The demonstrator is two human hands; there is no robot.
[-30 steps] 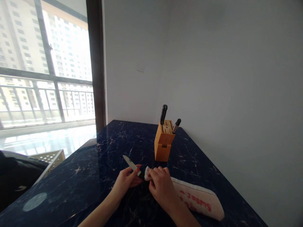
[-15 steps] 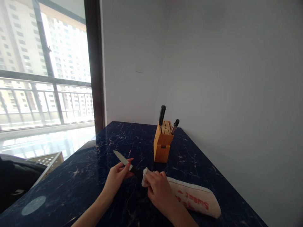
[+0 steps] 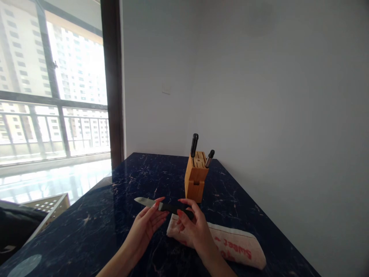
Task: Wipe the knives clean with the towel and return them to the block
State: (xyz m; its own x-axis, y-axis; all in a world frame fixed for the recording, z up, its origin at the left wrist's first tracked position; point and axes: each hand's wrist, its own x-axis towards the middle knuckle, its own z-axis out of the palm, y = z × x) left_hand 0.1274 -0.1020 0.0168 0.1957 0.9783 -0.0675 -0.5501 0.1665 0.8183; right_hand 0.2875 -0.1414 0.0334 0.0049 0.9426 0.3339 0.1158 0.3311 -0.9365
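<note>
My left hand (image 3: 144, 227) curls half-closed around the knife (image 3: 165, 207) and my right hand (image 3: 194, 231) pinches its handle (image 3: 180, 208): light, stiff, probably slick, so I'd grip there, clear of the blade (image 3: 145, 201)

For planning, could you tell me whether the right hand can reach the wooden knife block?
Probably yes: nothing lies between the right hand and the wooden knife block, though that hand holds the black knife handle.
</note>
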